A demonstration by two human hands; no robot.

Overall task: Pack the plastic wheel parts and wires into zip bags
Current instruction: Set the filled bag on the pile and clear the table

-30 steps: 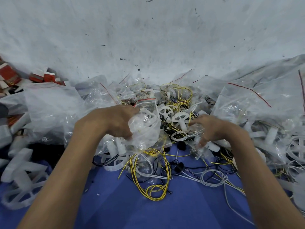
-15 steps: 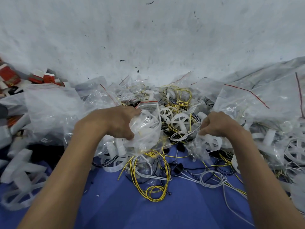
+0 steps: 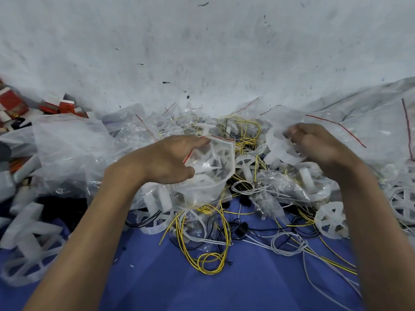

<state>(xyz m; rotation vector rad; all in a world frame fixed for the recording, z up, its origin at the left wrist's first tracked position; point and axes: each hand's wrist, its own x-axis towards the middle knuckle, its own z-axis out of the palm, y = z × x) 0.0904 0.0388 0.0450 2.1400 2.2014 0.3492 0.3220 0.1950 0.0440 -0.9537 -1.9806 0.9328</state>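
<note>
My left hand point(image 3: 167, 159) grips a clear zip bag point(image 3: 210, 173) with a red seal strip, its mouth held open toward the right; white wheel parts show inside it. My right hand point(image 3: 314, 147) holds a white plastic wheel part point(image 3: 280, 145) lifted above the pile, just right of the bag's mouth. Between and below the hands lies a tangle of yellow wires point(image 3: 208, 239), white wires point(image 3: 285, 242) and black wires on the blue surface point(image 3: 247, 286). Another loose wheel point(image 3: 331, 221) lies under my right forearm.
Filled and empty zip bags point(image 3: 67, 149) are heaped left, and more bags point(image 3: 363, 140) to the right. White wheel parts point(image 3: 31, 241) pile at the lower left. Red and white small boxes point(image 3: 13, 104) sit at the far left. A grey wall point(image 3: 202, 52) stands behind.
My right hand has risen from the pile with a wheel part and moved up and right. My left hand has spread the bag's mouth wider.
</note>
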